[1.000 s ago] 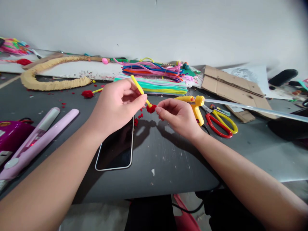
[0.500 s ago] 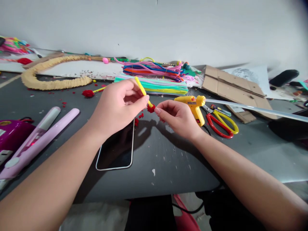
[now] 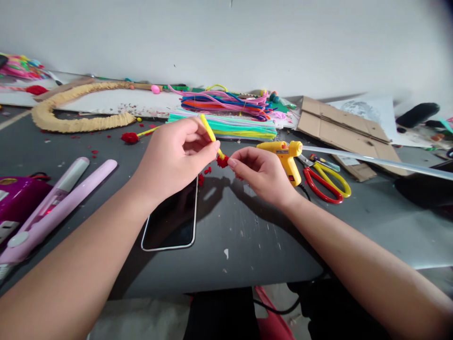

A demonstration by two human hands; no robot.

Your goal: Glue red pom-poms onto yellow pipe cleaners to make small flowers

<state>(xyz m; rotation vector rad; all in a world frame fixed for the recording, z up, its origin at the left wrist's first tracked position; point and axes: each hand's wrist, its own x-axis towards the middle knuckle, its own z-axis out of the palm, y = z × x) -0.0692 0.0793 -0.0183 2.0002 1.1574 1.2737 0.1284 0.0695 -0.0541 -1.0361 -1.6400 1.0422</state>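
Note:
Between thumb and fingers, my left hand (image 3: 177, 158) grips the yellow stem (image 3: 208, 128) of a small craft flower. Its red flower head (image 3: 222, 161) hangs at the stem's lower end, tilted down to the right. My right hand (image 3: 260, 171) pinches at the right edge of that red head, thumb and forefinger together; whether a separate petal is between them is hidden. Loose red bits (image 3: 201, 179) lie below on the table. A finished-looking red flower (image 3: 130, 138) with a yellow stem rests beyond my left hand. Under my left wrist lies a phone (image 3: 171, 224), screen dark.
A yellow glue gun (image 3: 290, 160) with a long glue stick lies beside my right hand, next to red-and-yellow-handled scissors (image 3: 323, 186). Pipe cleaners (image 3: 226, 126) are bundled behind. A pink hair straightener (image 3: 67, 203) is at left. Cardboard (image 3: 347, 125) lies at back right.
Almost nothing differs. The yellow stem and red flower head have shifted very slightly down and right, with both hands keeping their grip.

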